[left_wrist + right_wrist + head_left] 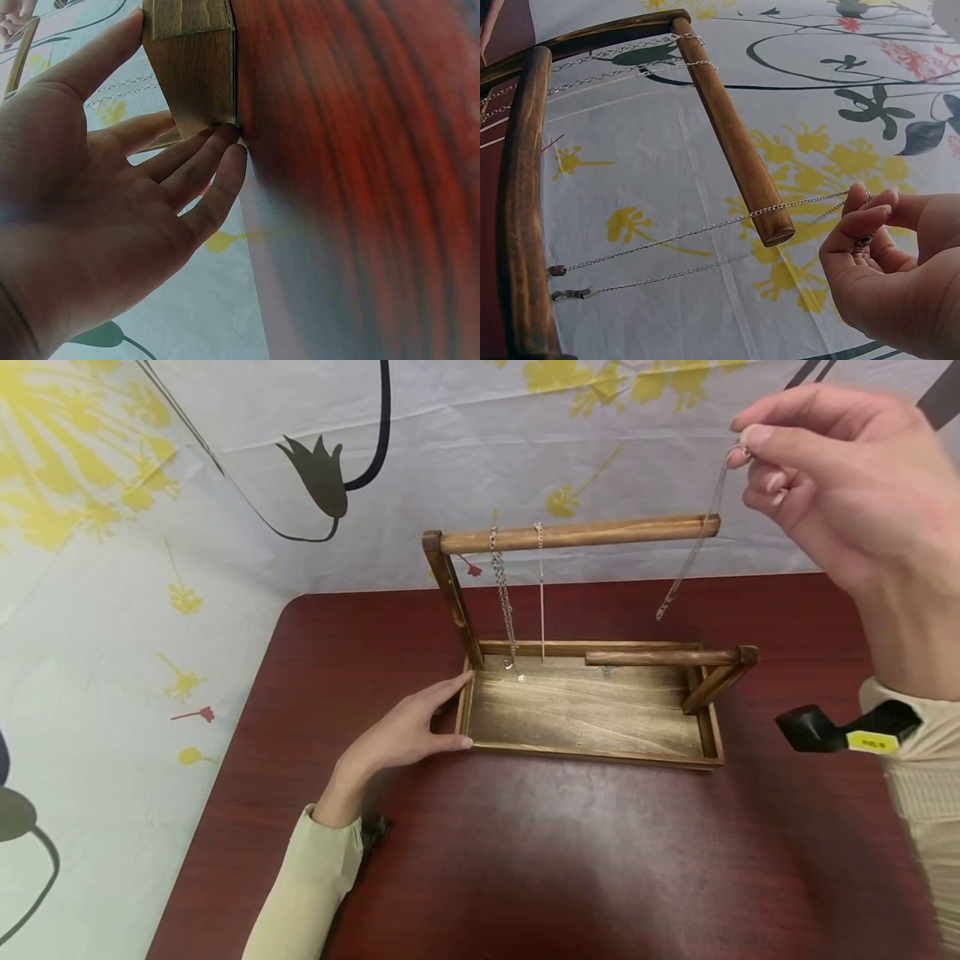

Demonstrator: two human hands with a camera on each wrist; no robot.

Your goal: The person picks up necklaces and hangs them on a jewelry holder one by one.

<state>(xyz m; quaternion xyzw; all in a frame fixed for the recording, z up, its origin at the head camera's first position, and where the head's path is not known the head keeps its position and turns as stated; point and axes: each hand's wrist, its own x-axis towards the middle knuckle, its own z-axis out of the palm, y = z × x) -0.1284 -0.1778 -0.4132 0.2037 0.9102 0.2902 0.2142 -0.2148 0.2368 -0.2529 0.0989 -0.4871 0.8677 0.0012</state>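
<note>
Flower-printed cloth (375, 547) backs a dark-red table (570, 860) bearing a wooden stand (585, 710).

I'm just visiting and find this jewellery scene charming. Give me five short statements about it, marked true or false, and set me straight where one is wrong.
1. The right hand pinches a necklace. True.
2. The left hand is lifting a chain into the air. False: the left hand touches the left end of the wooden tray.
3. Some hanging chains drape over the longer bar, nearer its left end. True.
4. The tabletop is white. False: the tabletop is dark red.
5. Yellow flower shapes decorate the pale backdrop. True.
</note>
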